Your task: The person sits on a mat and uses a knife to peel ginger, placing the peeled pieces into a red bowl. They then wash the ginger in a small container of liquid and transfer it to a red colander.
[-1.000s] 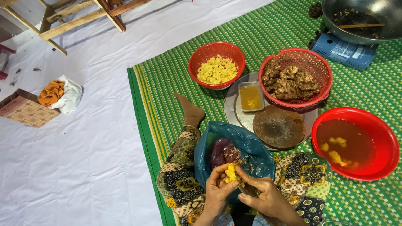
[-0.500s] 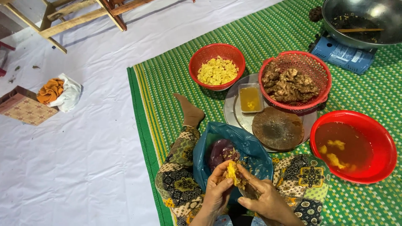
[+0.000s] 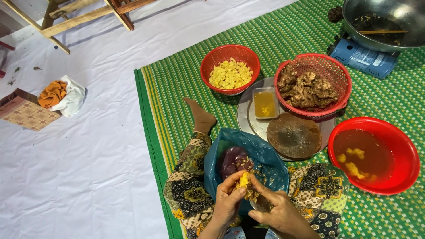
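Note:
My left hand (image 3: pixel 229 202) and my right hand (image 3: pixel 278 211) meet over my lap, both closed on a small yellow piece of food (image 3: pixel 244 181) with brownish skin hanging off it. Just beneath them lies an open blue plastic bag (image 3: pixel 261 156) with a purple lump (image 3: pixel 232 158) and scraps inside. My legs in patterned trousers (image 3: pixel 188 177) are folded around the bag, one bare foot (image 3: pixel 201 116) stretched out on the green mat.
On the green woven mat (image 3: pixel 177 79) stand a red bowl of yellow pieces (image 3: pixel 230 69), a red basket of brown chunks (image 3: pixel 312 85), a red basin of brownish liquid (image 3: pixel 374 155), a round metal tray (image 3: pixel 248 119) with a small tub and a wooden disc (image 3: pixel 294 135), and a wok on a blue stove (image 3: pixel 384 26). A box and cloth (image 3: pixel 42 99) lie left.
The hands have stayed over the bag, turning and working the yellow piece; the fingers shifted slightly. The view has tilted a little.

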